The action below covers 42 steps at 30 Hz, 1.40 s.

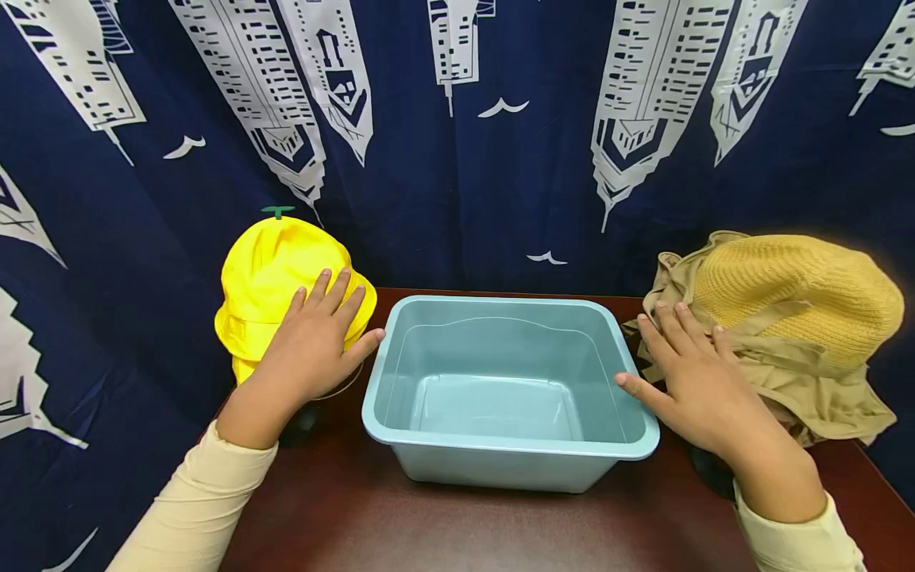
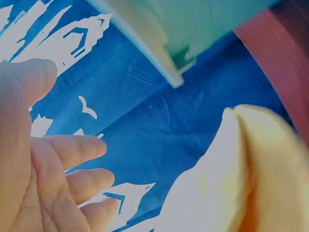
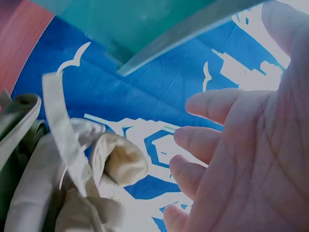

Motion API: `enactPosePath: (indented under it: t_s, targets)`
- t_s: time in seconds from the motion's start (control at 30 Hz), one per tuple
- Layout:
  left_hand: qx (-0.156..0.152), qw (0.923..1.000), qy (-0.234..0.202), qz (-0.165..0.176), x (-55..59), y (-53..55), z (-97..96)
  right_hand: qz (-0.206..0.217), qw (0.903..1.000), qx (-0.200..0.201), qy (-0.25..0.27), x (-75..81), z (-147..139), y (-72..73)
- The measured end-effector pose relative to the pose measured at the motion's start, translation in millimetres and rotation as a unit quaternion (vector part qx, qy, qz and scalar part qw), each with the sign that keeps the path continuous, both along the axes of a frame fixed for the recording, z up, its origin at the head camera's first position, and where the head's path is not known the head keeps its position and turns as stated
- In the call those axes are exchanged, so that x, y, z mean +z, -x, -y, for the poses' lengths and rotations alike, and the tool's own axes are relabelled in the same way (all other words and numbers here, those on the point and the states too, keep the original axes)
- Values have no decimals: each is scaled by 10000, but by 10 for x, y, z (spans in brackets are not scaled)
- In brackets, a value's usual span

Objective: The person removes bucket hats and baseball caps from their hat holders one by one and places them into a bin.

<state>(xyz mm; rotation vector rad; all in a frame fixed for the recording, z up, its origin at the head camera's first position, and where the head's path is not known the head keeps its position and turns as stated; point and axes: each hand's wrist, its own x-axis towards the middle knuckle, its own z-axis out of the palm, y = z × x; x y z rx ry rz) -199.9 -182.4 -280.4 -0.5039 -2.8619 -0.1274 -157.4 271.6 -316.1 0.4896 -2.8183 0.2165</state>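
Observation:
A light blue plastic basin (image 1: 500, 469) stands on the table between my two hands, with nothing inside it. My left hand (image 1: 314, 342), fingers spread, is over its left side, in front of a yellow hat (image 1: 268, 262) with a small green sprout on top. In the left wrist view that palm (image 2: 43, 183) holds nothing, and the hat (image 2: 203, 193) shows beside it. My right hand (image 1: 696, 381) is spread to the right of the basin and overlaps a pile of khaki and mustard-yellow hats (image 1: 801, 294). Its palm (image 3: 251, 154) is bare in the right wrist view, next to khaki cloth (image 3: 72, 179).
The dark reddish-brown table (image 1: 465, 532) runs under everything. A navy curtain (image 1: 500, 199) with white building and bird prints hangs right behind its back edge. Dark round shapes (image 1: 711, 473) show partly under the right wrist.

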Motion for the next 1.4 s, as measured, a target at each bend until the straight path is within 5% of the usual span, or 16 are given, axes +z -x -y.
enactPosePath:
  t_s: [0.33,0.57,0.87,1.4]
  targets:
    - [288,9945,1005,-95,583,107,109,135,9978,628,180,-57,158,-138]
    - [273,9916,1264,-7,818,394,240,252,9967,747,203,-104,190,-176]
    - [104,9918,1270,-18,839,761,481,524,9942,878,322,-139,185,-177]
    - [12,9928,1190,-139,702,1010,762,934,9898,911,571,-186,175,-155]
